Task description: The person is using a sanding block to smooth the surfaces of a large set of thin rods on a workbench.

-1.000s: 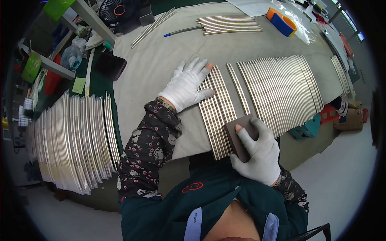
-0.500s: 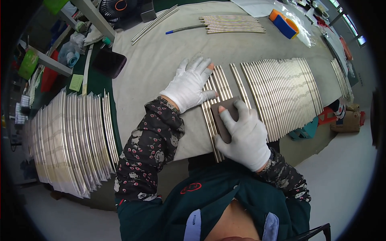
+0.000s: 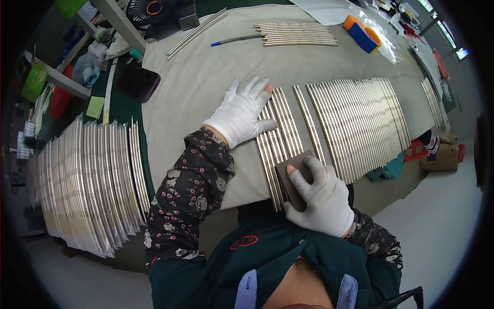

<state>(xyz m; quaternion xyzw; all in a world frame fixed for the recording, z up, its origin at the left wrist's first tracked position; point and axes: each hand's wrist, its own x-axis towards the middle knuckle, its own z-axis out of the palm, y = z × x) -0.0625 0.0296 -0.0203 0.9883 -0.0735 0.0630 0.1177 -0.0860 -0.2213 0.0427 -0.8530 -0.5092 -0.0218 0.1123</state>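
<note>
A small group of shiny metal rods (image 3: 282,131) lies side by side on the cloth-covered table in front of me. My left hand (image 3: 237,114), in a white glove with bare thumb and index tips, rests flat at their far left side, its fingers stretched out and the thumb lying across the rods. Lower down, my right hand (image 3: 325,202), gloved the same way, grips a flat grey-brown sanding block (image 3: 289,172) by its edges. The block lies on the near part of the rods and covers some of them. Just right of this group is a narrow separate strip of rods (image 3: 307,121).
A wide row of rods (image 3: 360,126) lies to the right. Plastic-wrapped rods (image 3: 85,180) are stacked at left, below a dark phone (image 3: 139,82). At the back are more rods (image 3: 303,35), a blue-tipped pen (image 3: 226,40), orange and blue rings (image 3: 364,35) and a fan (image 3: 149,11).
My right hand has slid the sanding block toward me and slightly right along the rods, uncovering more of their middle. My left hand stays nearly in place.
</note>
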